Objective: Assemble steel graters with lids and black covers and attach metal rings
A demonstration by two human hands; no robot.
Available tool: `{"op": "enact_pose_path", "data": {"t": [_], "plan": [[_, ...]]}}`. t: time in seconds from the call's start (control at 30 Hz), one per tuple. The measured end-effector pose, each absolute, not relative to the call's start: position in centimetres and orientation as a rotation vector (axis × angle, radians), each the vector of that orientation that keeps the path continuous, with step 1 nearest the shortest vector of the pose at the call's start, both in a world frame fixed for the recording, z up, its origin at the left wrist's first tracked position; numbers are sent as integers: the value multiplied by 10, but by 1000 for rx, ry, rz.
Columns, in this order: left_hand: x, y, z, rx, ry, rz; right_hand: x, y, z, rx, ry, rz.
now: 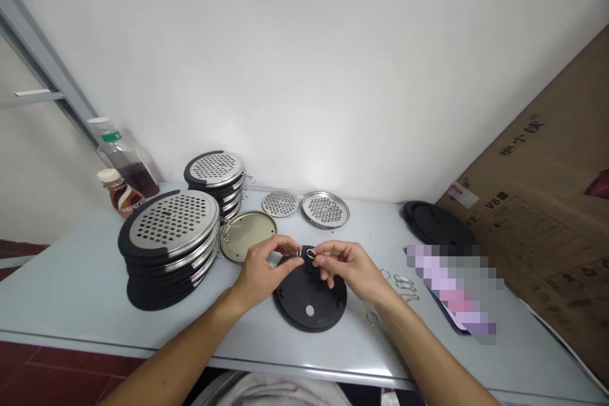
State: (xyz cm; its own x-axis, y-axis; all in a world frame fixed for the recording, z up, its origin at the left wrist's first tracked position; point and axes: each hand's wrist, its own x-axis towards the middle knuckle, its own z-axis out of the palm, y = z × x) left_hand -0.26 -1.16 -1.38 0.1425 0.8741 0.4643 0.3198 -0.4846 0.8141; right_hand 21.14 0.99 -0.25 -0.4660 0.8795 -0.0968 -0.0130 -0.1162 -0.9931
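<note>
Over the far edge of a black round disc (311,312), my left hand (267,266) pinches a small shiny wire piece (299,252), partly hidden by the fingers. Close beside it, my right hand (343,264) has a bent wire loop (311,254) between thumb and forefinger. The disc lies flat on the table with a pale round spot near its front. To the right of my right hand lie loose metal rings (372,317) and bent wire clips (404,282). A shallow olive-gold round lid (250,236) is just behind my left hand.
Stacks of perforated metal discs with black rims (174,222) stand at left, near two bottles (136,171). Two perforated plates (326,209) lie by the wall. At right are black discs (440,223), a blurred flat object (451,292) and a large cardboard box (547,235).
</note>
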Motion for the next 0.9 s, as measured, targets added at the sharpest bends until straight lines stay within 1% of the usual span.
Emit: {"op": "enact_pose_path", "data": {"t": [0.23, 0.47, 0.57, 0.67, 0.9], "plan": [[0, -13, -17, 2098, 958, 1341, 206, 7, -5, -887, -1143, 1957], [3, -15, -16, 2104, 963, 1357, 203, 4, -5, -842, -1079, 2120], [5, -17, -11, 2051, 979, 1365, 204, 3, -3, -829, -1161, 2116], [6, -18, -11, 2003, 987, 1343, 204, 4, -4, -860, -1208, 2043], [4, -14, -17, 2035, 986, 1356, 201, 4, -10, -903, -1174, 1923]]}}
